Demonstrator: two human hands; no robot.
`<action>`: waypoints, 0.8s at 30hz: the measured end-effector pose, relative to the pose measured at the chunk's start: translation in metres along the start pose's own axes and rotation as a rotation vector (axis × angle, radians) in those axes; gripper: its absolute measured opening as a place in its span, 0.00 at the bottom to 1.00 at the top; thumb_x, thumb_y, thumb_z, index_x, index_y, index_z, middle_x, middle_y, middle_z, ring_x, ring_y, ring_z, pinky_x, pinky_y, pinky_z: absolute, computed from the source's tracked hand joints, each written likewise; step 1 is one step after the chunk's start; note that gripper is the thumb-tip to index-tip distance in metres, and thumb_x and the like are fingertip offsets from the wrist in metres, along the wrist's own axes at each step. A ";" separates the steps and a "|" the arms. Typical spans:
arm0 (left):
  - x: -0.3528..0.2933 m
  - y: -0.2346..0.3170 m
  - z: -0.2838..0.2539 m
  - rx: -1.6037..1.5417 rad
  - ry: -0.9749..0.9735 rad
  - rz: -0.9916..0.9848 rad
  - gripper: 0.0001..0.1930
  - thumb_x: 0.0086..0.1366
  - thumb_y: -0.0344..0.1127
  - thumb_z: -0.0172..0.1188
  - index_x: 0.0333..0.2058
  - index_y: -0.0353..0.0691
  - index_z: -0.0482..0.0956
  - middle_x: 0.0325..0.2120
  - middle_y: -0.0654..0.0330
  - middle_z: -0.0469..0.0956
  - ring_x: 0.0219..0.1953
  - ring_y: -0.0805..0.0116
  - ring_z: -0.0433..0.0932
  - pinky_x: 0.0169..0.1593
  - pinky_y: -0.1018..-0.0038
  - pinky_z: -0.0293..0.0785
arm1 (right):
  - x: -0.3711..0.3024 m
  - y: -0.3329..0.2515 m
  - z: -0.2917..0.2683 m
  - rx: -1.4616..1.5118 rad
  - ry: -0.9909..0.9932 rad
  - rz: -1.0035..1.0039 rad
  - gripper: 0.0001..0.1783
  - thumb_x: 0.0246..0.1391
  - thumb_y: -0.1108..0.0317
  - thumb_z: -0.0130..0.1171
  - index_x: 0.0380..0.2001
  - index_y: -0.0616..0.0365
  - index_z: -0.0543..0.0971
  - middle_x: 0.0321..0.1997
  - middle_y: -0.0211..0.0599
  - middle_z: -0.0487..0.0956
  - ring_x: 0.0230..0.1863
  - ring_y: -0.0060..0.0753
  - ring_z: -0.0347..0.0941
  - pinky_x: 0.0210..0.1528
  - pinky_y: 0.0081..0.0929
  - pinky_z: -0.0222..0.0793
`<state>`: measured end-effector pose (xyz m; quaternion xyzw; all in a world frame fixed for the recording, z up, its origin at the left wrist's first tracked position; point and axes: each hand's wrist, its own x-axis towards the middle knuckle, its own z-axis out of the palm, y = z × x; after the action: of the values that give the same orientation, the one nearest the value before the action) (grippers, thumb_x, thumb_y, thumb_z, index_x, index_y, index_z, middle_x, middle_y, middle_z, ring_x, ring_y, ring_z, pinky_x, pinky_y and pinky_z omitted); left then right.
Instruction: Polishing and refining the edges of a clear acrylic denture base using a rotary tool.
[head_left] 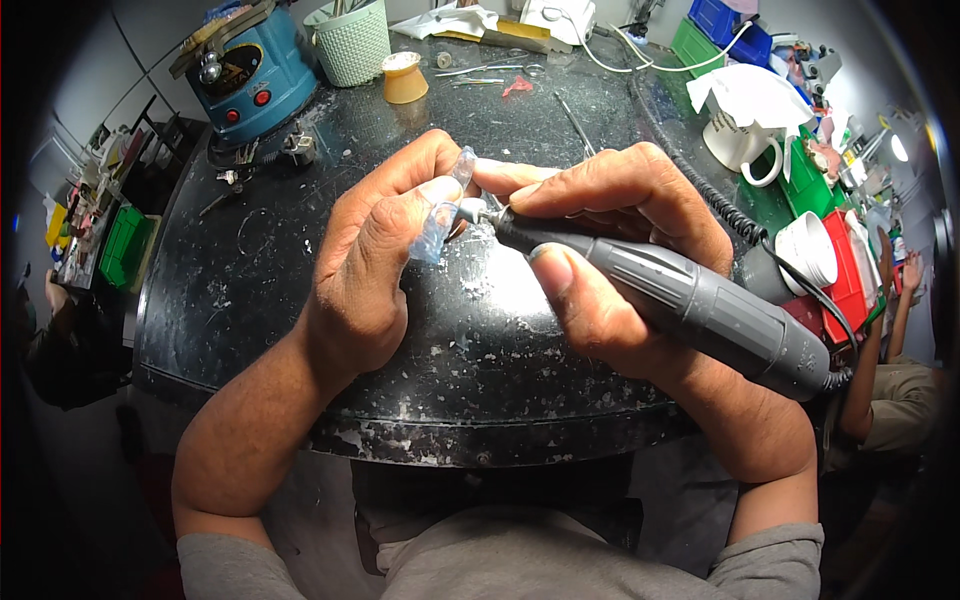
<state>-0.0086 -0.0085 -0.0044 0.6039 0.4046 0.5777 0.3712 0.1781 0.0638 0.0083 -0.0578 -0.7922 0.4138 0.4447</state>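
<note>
My left hand [370, 245] pinches a small clear, bluish plastic piece [430, 240] between thumb and fingers above the black worktop. In my right hand [640, 205] is a dark grey rotary handpiece [690, 290], gripped like a pen. Its narrow end points left, and a small pale tip [472, 208] meets or nearly meets the plastic piece; contact cannot be made out. The fingertips of both hands come close together behind the piece. Part of the piece is hidden by my left fingers.
A coiled cord [730, 210] runs from the handpiece along the right side. At the back stand a blue machine [250, 85], a pale green basket [352, 45] and a yellow cup [404, 82]. Rightward are a white mug [738, 145], a red bin [848, 275] and another person's arm [868, 370].
</note>
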 end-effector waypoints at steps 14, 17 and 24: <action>0.001 -0.003 -0.001 -0.023 -0.002 0.048 0.19 0.68 0.47 0.45 0.41 0.34 0.71 0.29 0.68 0.63 0.31 0.80 0.59 0.36 0.80 0.56 | 0.002 0.002 -0.004 -0.064 -0.038 -0.081 0.15 0.48 0.77 0.57 0.42 0.66 0.72 0.41 0.52 0.81 0.51 0.43 0.81 0.52 0.33 0.76; -0.001 -0.005 0.001 -0.109 0.038 -0.009 0.19 0.71 0.45 0.41 0.41 0.33 0.70 0.30 0.66 0.65 0.32 0.78 0.62 0.36 0.79 0.59 | 0.000 0.005 -0.001 -0.018 -0.007 -0.113 0.15 0.48 0.78 0.55 0.42 0.65 0.72 0.42 0.52 0.81 0.48 0.39 0.81 0.52 0.31 0.75; 0.004 -0.012 -0.005 -0.653 -0.127 -0.174 0.19 0.71 0.46 0.33 0.29 0.39 0.65 0.25 0.65 0.61 0.27 0.73 0.57 0.32 0.77 0.54 | 0.002 -0.001 -0.005 -0.064 0.103 -0.081 0.15 0.52 0.73 0.57 0.44 0.63 0.72 0.39 0.43 0.78 0.39 0.27 0.75 0.47 0.27 0.72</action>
<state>-0.0148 0.0001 -0.0132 0.4512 0.2241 0.6042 0.6174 0.1811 0.0667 0.0118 -0.0612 -0.7827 0.3666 0.4992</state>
